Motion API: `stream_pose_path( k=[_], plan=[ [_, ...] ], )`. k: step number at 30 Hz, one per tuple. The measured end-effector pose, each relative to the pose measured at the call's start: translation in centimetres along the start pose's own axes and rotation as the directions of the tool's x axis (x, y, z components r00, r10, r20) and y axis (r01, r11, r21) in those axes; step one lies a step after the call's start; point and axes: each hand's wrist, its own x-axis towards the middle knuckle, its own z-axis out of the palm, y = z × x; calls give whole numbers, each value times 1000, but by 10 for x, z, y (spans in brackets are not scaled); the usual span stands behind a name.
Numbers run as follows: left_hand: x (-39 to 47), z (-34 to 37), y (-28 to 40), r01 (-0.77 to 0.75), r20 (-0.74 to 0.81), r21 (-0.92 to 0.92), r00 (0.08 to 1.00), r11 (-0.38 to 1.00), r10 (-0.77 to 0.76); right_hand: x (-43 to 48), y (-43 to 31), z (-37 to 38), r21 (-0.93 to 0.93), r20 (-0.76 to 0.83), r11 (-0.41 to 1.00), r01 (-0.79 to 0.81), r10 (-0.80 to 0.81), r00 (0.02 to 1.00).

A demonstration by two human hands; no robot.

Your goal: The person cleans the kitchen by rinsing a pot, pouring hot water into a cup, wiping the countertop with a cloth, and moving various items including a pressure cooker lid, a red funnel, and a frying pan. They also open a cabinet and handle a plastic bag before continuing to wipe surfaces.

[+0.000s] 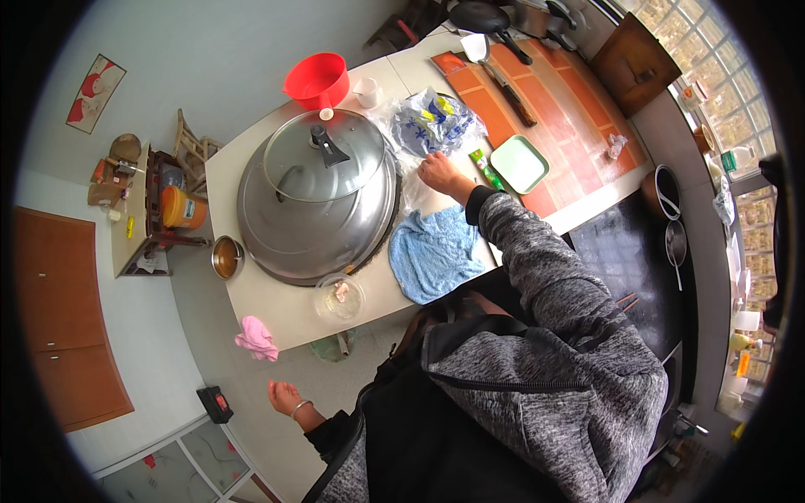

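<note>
My right hand (pixel 439 171) reaches over the counter, its curled fingers on the clear plastic bag (pixel 412 192); the fingertips are partly hidden. Just beyond it lies a crumpled plastic bag with blue and yellow print (pixel 434 126). A green packet (pixel 486 168) and a pale green tray (pixel 520 164) are beside my wrist. Nearer to me is a blue cloth (pixel 434 251). Left of the hand, a glass lid (pixel 324 156) leans on a large metal wok lid (pixel 314 232). Away from the counter, my left hand (pixel 286 397) hangs with nothing in it, fingers loosely bent.
A red plastic ladle (pixel 317 82) and a white cup (pixel 367 93) stand at the back. Along the near edge are a clear bowl (pixel 339 302), a pink cloth (pixel 256 338) and a metal bowl (pixel 227 258). A spatula (pixel 503 85) and frying pan (pixel 481 17) lie right.
</note>
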Motion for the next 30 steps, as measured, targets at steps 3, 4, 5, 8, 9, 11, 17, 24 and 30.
stream_pose_path(
  k=[3,4,5,8,9,11,17,24,30],
  plan=[
    [1,16,-2,-24,61,0,998,1000,24,12,27,-13,-21,-62,1000,-21,19,998],
    [0,27,-2,-32,96,-7,995,999,33,16,40,-22,-42,-112,998,-55,50,992],
    [-2,40,-2,-37,133,-26,990,999,40,20,54,-33,-60,-127,994,-94,86,988],
    [-16,91,6,-66,257,38,965,997,54,26,96,-70,55,-159,984,-170,176,971],
    [-25,111,11,-99,304,39,949,994,83,28,106,-83,142,-229,962,-235,263,937],
    [-47,157,21,-138,386,61,916,989,105,35,126,-108,291,-259,894,-342,417,871],
    [-127,281,59,-205,762,-54,624,977,173,46,180,-192,211,-650,917,-337,390,653],
    [-186,340,58,-239,970,-25,228,971,81,-15,223,-240,914,-241,365,-177,839,488],
    [-201,361,30,-403,996,-17,71,915,50,-105,211,-227,763,189,-545,346,701,688]
  ],
)
